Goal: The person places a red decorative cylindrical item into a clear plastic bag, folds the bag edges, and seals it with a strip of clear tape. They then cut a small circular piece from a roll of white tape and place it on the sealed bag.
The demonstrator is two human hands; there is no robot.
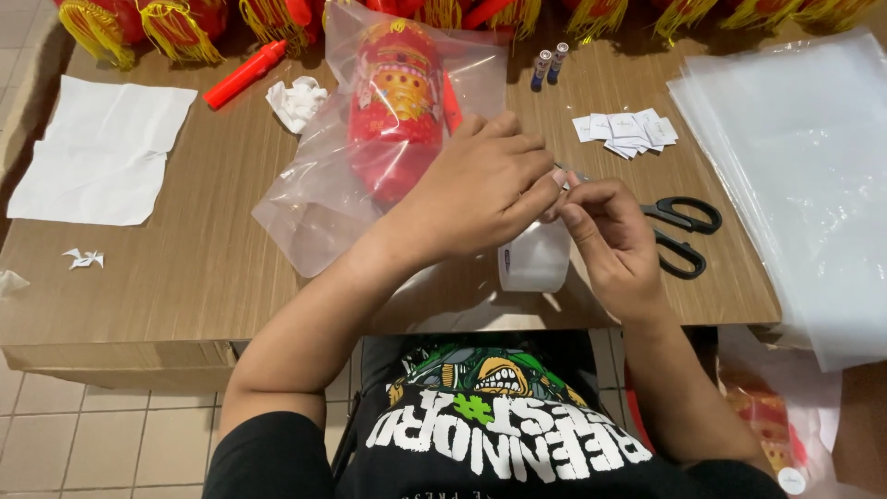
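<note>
Currently I am watching both hands pinching a small white piece above the table (185, 268).

Left hand (476, 189) and right hand (614, 236) are closing fingertips together on it, just beside the clear bag (314, 199) containing a red lantern (397, 111); scissors (684, 236) are lying right of them.

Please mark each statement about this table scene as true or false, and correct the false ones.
1. The red lantern lies inside a clear plastic bag. True.
2. The scissors are in the right hand. False: they lie on the table, beside that hand.
3. The left hand and right hand meet fingertip to fingertip. True.
4. The stack of clear sheets lies at the left. False: it lies at the right.
</note>
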